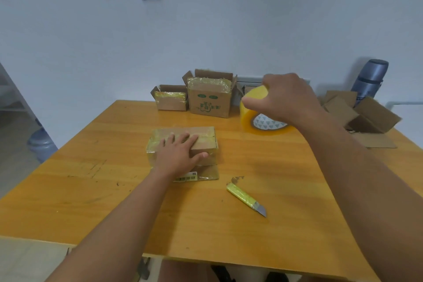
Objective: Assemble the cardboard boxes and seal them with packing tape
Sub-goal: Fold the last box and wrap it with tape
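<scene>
Pressing down with flat, spread fingers, the left hand (180,151) pins the small cardboard box (183,144) at the centre of the frame, probably to keep it from sliding while tape goes on; its top already shows yellowish tape. The right hand (286,98), right of centre, curls over the roll of packing tape (258,119) and grips it from above, the roll touching or just above the wooden table (91,190). Below the box and to its right lies one yellow utility knife (246,198), blade out, likely kept within reach for cutting the tape.

Counted: one box under the hand; two open-topped boxes (194,96) with tape on them side by side at the table's far edge, seemingly set aside; a loose heap of unassembled cardboard (366,117) at the right, number unclear; one tape roll; one knife. A grey flask (370,78) stands at the upper right.
</scene>
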`<action>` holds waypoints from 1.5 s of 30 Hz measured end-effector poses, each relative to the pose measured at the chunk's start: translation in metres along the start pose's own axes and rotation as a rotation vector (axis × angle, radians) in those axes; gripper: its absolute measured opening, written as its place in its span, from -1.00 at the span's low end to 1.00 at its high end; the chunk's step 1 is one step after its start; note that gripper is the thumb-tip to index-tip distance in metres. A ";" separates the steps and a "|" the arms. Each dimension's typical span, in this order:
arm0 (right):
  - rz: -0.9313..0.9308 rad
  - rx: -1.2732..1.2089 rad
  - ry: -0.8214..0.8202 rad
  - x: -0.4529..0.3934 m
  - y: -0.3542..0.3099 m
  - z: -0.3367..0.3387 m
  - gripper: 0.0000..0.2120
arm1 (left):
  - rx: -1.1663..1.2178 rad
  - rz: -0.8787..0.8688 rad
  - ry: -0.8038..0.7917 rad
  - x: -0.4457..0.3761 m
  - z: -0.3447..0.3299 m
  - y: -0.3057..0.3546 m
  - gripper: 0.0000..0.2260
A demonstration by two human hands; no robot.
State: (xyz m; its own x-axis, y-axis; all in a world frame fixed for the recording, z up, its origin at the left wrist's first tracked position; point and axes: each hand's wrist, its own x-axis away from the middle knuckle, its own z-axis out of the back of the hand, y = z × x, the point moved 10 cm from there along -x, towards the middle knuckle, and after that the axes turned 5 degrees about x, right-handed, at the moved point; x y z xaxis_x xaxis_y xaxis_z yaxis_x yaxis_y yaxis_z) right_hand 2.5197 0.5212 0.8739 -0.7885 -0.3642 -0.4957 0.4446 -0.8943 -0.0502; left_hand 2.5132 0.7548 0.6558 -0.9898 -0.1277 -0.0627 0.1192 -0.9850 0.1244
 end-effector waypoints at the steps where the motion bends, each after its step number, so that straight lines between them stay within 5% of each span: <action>1: 0.014 -0.030 0.015 -0.002 -0.002 0.005 -0.53 | 0.005 -0.015 -0.003 0.001 0.000 0.006 -0.29; 5: 0.033 -0.174 0.008 -0.012 -0.014 0.013 -0.51 | 0.167 -0.042 -0.010 0.003 0.001 0.029 -0.43; 10: 0.054 -0.325 -0.055 -0.024 -0.039 -0.003 -0.54 | 0.918 0.125 -0.048 0.000 0.018 0.005 -0.58; 12: 0.063 -0.369 -0.057 -0.028 -0.046 -0.009 -0.54 | 1.201 0.230 -0.102 0.001 0.017 -0.008 -0.43; 15: 0.068 -0.403 -0.057 -0.034 -0.054 -0.019 -0.60 | 1.312 0.209 -0.185 0.000 0.016 -0.012 -0.12; 18: 0.055 -0.413 -0.075 -0.039 -0.057 -0.033 -0.55 | 1.468 0.176 -0.168 0.004 0.018 -0.015 -0.21; 22: 0.031 -0.376 -0.108 -0.042 -0.056 -0.050 -0.56 | 1.552 0.135 -0.003 0.001 0.020 -0.030 -0.71; 32: 0.099 -0.303 -0.528 -0.036 -0.045 -0.131 -0.32 | 1.848 0.441 0.042 -0.007 0.010 -0.059 -0.79; 37: 0.086 -0.447 -0.470 -0.035 -0.036 -0.141 -0.40 | 1.799 0.486 0.059 -0.012 0.008 -0.068 -0.84; 45: -0.264 -0.875 -0.228 0.007 -0.002 -0.187 -0.60 | 1.744 0.499 0.068 -0.007 0.013 -0.077 -0.74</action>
State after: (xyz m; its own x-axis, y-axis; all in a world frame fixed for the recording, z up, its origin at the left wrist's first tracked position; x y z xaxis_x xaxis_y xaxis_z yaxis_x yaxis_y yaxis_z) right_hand 2.5929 0.5686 0.7079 -0.9323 -0.3026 -0.1983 0.3280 -0.4756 -0.8162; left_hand 2.5100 0.8330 0.6596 -0.8807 -0.3883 0.2714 0.1180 0.3749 0.9195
